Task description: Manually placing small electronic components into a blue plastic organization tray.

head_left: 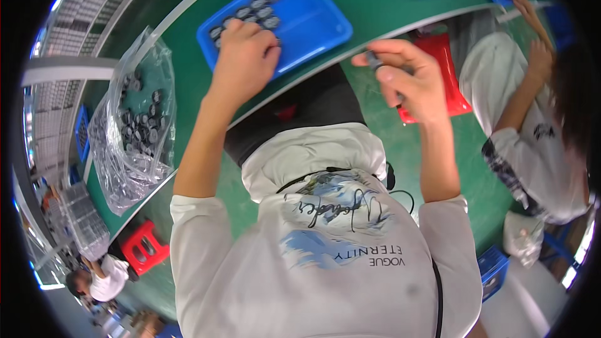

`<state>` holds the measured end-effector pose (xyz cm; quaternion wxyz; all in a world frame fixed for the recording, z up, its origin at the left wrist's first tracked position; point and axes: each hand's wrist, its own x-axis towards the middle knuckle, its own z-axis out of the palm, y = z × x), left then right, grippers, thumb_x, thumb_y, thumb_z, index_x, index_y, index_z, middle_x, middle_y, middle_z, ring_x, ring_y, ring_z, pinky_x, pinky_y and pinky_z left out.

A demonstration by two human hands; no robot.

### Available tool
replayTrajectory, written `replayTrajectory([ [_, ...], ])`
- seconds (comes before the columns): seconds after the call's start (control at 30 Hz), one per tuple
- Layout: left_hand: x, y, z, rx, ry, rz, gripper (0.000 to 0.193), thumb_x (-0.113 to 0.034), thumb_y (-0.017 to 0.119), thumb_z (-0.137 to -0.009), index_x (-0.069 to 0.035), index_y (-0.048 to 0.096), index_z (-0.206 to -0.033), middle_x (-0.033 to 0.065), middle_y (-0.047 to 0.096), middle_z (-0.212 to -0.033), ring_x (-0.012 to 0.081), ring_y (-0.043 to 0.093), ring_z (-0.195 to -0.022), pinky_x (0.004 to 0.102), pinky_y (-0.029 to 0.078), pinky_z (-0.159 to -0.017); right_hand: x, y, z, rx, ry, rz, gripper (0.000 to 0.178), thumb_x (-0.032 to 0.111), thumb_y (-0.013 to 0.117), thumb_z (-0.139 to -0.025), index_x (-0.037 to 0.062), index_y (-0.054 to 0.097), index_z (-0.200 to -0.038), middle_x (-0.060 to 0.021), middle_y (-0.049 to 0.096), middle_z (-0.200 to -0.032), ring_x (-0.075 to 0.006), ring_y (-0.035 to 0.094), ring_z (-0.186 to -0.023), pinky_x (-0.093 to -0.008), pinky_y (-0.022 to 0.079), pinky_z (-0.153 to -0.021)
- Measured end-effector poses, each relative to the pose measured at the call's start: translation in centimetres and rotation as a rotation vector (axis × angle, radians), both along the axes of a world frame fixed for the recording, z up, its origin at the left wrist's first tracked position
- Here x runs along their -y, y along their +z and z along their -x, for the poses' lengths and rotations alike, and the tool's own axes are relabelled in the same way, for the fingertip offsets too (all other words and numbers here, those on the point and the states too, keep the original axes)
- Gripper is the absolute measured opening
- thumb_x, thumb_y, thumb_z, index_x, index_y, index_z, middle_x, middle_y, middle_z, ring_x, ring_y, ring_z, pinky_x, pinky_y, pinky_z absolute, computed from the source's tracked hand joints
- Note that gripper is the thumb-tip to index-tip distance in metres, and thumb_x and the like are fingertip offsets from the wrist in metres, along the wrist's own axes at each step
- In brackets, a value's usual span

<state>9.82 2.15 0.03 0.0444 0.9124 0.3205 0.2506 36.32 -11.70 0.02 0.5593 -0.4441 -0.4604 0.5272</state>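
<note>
Rest left hand point(245, 62), grasp unclear, lightly over round parts point(271, 22) near blue tray's point(307, 25) left edge, gripping dark cylinder point(374, 60) in right hand point(411, 81).

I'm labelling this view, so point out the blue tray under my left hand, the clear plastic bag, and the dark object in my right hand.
Blue tray point(308, 24): head view, bare inner floor.
Clear plastic bag point(128, 178): head view, crumpled lower part.
Dark object point(374, 60): head view, exposed end.

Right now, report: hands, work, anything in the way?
Left hand at small, dark, round parts in blue plastic tray. Right hand gripping dark cylindrical object. Clear plastic bag left of tray, not blocking it.
</note>
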Motion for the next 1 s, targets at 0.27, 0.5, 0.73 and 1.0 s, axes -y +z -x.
replayTrajectory([
  [0.27, -0.1, 0.1, 1.0, 0.088, 0.089, 0.071, 0.006, -0.007, 0.073, -0.075, -0.005, 0.07, -0.08, 0.0078, 0.06, -0.083, 0.0297, 0.053, -0.091, 0.0418, 0.044, -0.082, -11.4, 2.8, 3.8, 1.032, 0.208, -0.457, 0.031, 0.005, 0.073, -0.081, 0.0122, 0.069, -0.111, -0.0061, 0.063, -0.095, -0.0187, 0.06, -0.073, -0.0309, 0.049, -0.065],
  [0.5, 0.1, -0.3, 0.7, 0.162, 0.114, 0.072, 0.009, -0.004, 0.072, -0.069, -0.004, 0.07, -0.079, 0.006, 0.058, -0.084, 0.0277, 0.052, -0.093, 0.0415, 0.043, -0.08, -13.5, 1.9, 5.7, 1.191, 0.424, -0.4, 0.029, 0.01, 0.073, -0.082, 0.0081, 0.065, -0.111, -0.008, 0.063, -0.085, -0.0252, 0.063, -0.073, -0.0384, 0.051, -0.066],
  [0.73, 0.1, -0.3, 0.8, 0.171, 0.104, 0.122, 0.011, -0.005, 0.074, -0.07, -0.003, 0.071, -0.08, 0.0055, 0.058, -0.086, 0.0275, 0.052, -0.095, 0.0414, 0.043, -0.082, -13.4, 0.8, 5.4, 1.144, 0.382, -0.39, 0.016, 0.01, 0.073, -0.084, 0.005, 0.061, -0.094, -0.0074, 0.063, -0.084, -0.026, 0.065, -0.072, -0.0368, 0.05, -0.062],
  [1.0, 0.3, 0.2, 1.0, 0.112, 0.146, 0.193, 0.02, -0.007, 0.079, -0.072, -0.008, 0.069, -0.089, 0.0048, 0.058, -0.092, 0.0288, 0.051, -0.098, 0.0406, 0.044, -0.089, -13.7, 0.8, 6.1, 1.143, 0.406, -0.465, 0.014, 0.01, 0.072, -0.085, 0.0048, 0.06, -0.09, -0.0078, 0.064, -0.086, -0.0283, 0.065, -0.072, -0.0385, 0.05, -0.062],
])
